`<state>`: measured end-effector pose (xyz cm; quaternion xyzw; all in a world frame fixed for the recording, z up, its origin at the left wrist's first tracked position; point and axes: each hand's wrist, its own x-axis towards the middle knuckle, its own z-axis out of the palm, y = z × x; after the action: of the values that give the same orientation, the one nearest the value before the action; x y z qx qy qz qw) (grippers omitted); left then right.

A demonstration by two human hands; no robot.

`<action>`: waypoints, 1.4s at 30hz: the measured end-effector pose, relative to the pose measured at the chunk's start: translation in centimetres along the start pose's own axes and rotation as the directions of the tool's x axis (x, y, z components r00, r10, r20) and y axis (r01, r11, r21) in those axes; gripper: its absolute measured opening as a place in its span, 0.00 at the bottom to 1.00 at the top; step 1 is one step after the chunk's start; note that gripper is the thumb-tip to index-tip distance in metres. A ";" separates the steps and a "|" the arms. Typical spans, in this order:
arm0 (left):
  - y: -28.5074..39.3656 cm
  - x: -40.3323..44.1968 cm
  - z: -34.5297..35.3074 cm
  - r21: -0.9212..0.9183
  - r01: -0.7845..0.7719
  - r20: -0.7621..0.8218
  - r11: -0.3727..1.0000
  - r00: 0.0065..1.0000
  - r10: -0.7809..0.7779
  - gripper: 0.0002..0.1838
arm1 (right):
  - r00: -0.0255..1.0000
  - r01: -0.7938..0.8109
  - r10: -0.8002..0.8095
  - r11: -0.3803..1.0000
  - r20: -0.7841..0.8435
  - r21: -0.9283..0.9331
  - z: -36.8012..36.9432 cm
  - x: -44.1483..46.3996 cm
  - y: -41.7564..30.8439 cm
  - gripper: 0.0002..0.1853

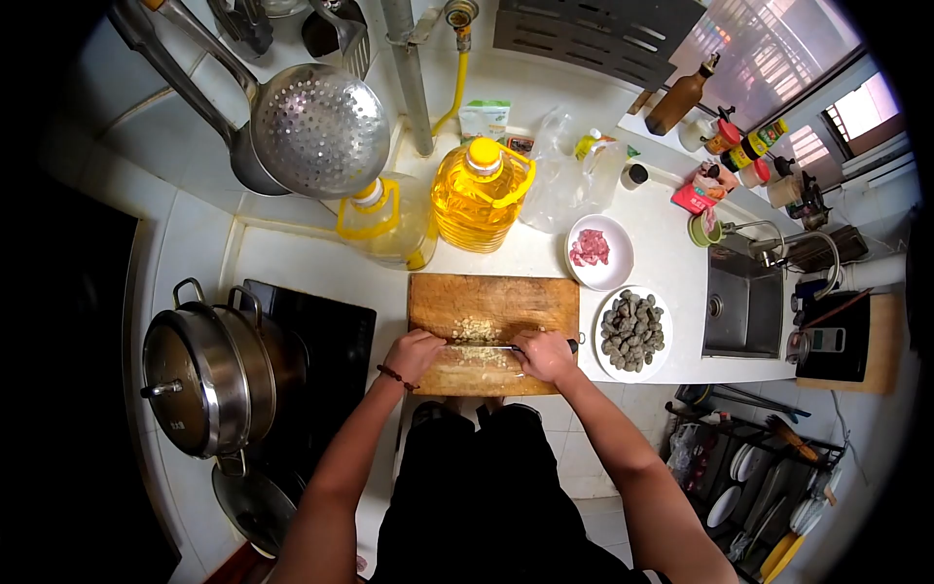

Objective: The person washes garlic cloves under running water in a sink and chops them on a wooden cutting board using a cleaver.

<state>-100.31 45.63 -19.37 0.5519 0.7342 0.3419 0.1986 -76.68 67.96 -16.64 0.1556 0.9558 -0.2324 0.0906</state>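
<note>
A wooden cutting board (pixel 545 297) lies on the counter in front of me, with finely chopped garlic (pixel 474 329) scattered across its middle. Over the garlic, a kitchen knife (pixel 482 346) is seen nearly edge-on, its blade running left to right. My right hand (pixel 543 354) is closed round the knife by its black handle. At the other end, my left hand (pixel 415 355) has its fingers closed on the tip of the blade. Right of the board are a white bowl (pixel 617 276) of sliced raw meat (pixel 590 248) and a white plate (pixel 664 357) of clams (pixel 632 332).
Oil jugs (pixel 482 198) stand behind the board. At left, a steel steamer pot (pixel 209 380) sits by the black cooktop (pixel 336 326). A large perforated skimmer (pixel 319 131) hangs at upper left. The sink (pixel 744 302) is at right, above a dish rack (pixel 754 457).
</note>
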 end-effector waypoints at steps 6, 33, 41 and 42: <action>0.1 0.9 -0.7 0.007 -0.021 -0.032 1.000 0.999 0.021 0.07 | 0.997 0.003 0.001 0.998 -0.076 0.056 -1.0 0.2 -0.1 0.10; -0.8 2.8 -1.0 0.020 -0.042 0.007 0.999 0.999 0.042 0.07 | 0.999 -0.037 0.038 0.999 -0.012 0.034 -0.9 1.9 1.3 0.11; -0.5 3.7 -1.6 0.021 -0.036 0.019 0.999 0.999 0.036 0.08 | 0.999 -0.028 0.028 1.000 -0.018 0.010 -1.8 2.3 1.5 0.11; -0.3 3.8 -1.7 0.010 -0.034 0.001 0.999 0.999 0.034 0.08 | 0.999 -0.052 0.052 0.999 0.016 0.000 -2.2 2.3 1.3 0.11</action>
<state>-102.85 48.66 -18.10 0.5657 0.7262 0.3413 0.1903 -78.61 70.72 -15.84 0.1785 0.9506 -0.2315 0.1043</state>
